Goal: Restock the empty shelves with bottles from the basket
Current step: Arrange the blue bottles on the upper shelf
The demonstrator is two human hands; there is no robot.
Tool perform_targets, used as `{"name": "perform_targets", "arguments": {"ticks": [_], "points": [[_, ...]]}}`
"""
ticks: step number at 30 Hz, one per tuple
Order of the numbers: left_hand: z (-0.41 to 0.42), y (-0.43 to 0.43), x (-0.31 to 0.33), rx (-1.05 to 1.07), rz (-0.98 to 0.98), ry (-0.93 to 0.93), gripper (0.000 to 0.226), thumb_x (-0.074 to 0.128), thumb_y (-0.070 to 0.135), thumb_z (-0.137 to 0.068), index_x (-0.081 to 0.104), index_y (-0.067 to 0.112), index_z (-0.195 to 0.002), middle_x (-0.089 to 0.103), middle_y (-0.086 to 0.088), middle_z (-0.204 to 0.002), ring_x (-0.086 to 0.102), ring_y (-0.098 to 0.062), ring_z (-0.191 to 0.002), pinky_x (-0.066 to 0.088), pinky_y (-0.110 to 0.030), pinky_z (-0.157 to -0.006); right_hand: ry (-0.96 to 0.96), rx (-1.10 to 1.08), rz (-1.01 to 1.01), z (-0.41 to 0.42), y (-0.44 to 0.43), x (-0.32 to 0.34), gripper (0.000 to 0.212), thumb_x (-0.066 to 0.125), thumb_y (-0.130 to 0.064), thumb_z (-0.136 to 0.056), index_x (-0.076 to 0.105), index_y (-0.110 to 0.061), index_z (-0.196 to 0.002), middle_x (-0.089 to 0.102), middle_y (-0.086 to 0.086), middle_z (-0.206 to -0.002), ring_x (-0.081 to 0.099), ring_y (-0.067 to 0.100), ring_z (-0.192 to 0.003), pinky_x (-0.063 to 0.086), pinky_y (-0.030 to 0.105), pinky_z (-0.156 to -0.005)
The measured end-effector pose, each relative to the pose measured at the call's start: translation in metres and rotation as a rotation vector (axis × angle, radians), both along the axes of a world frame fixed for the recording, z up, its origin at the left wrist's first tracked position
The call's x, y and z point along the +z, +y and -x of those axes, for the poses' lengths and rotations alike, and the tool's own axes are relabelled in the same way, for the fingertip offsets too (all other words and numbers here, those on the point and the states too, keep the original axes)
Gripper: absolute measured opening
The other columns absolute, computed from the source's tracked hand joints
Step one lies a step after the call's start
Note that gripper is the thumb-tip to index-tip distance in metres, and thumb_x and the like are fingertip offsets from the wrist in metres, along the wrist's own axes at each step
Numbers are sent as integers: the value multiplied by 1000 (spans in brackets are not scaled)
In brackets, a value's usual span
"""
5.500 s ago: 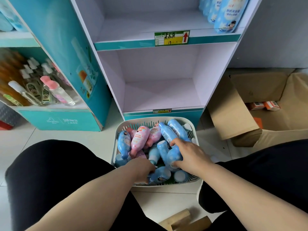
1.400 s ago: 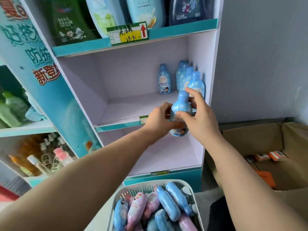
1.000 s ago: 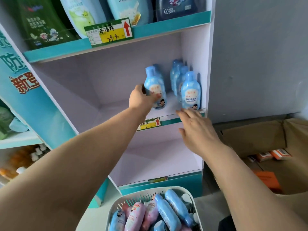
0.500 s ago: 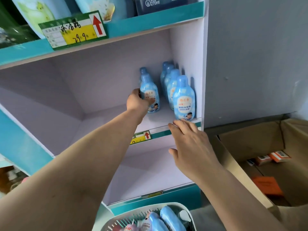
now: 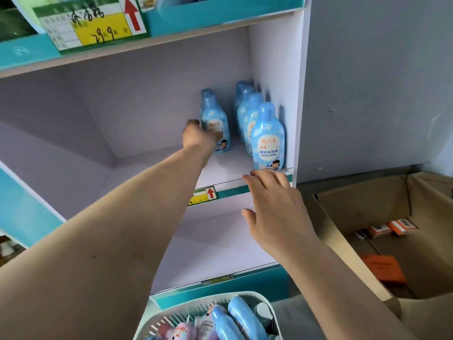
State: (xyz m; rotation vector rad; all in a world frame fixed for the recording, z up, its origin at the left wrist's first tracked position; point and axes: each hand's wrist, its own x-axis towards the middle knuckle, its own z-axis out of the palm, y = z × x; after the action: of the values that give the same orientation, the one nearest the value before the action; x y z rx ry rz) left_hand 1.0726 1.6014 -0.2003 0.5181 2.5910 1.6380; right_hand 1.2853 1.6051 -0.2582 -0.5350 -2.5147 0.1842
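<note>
Blue bottle [image 5: 215,123] stands upright on the shelf [image 5: 220,168], gripped low by the left hand [image 5: 199,137] (fingers wrapped round it). Right hand [image 5: 277,207] hovers open, holding nothing, at the shelf edge. Basket [image 5: 157,322] sits below.

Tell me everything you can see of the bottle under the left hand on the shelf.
The bottle is light blue, glossy like plastic, with a rounded blue cap, white cloud print, a white label with orange script and a cartoon child near its base. It stands upright on the shelf, left of and apart from the row of bottles by the right wall. The left hand wraps its lower left side, hiding part of the label.
</note>
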Motion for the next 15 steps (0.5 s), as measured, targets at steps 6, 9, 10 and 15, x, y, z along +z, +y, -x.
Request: {"name": "perform_targets", "arguments": {"ticks": [6,9,10,15], "points": [[-20,-30,15,-38,38,82,69,79,24,-78,43,10,-136,55,-5,-128,55,-21,-115,46,-29,-93,-22,17,-1,-1,3,6,53,68,-33,-84,48,-18,-131,51,-1,-127,41,22,-120,47,40,-87],[-44,-64,20,-89,21,188,56,78,20,-77,53,10,-126,61,-3,-115,59,-18,-103,50,-32,-95,-61,18,3,-2,-4,8,54,64,-31,-86,44,-17,-135,45,1,-135,38,24,-125,45,43,-93],[-55,-78,19,-107,4,216,50,78,18,-77,56,10,-121,63,-2,-110,61,-17,-99,50,-34,-94,-68,18,1,-2,-9,9,54,64,-29,-86,44,-17,-135,44,2,-137,38,25,-125,44,44,-94],[-104,-158,-12,-220,36,238,37,77,10,-75,64,9,-109,66,-1,-97,65,-19,-95,52,-35,-93,-100,61,9,-12,-39,-10,50,63,-23,-87,48,-17,-134,49,4,-134,46,28,-119,43,43,-90]]}}
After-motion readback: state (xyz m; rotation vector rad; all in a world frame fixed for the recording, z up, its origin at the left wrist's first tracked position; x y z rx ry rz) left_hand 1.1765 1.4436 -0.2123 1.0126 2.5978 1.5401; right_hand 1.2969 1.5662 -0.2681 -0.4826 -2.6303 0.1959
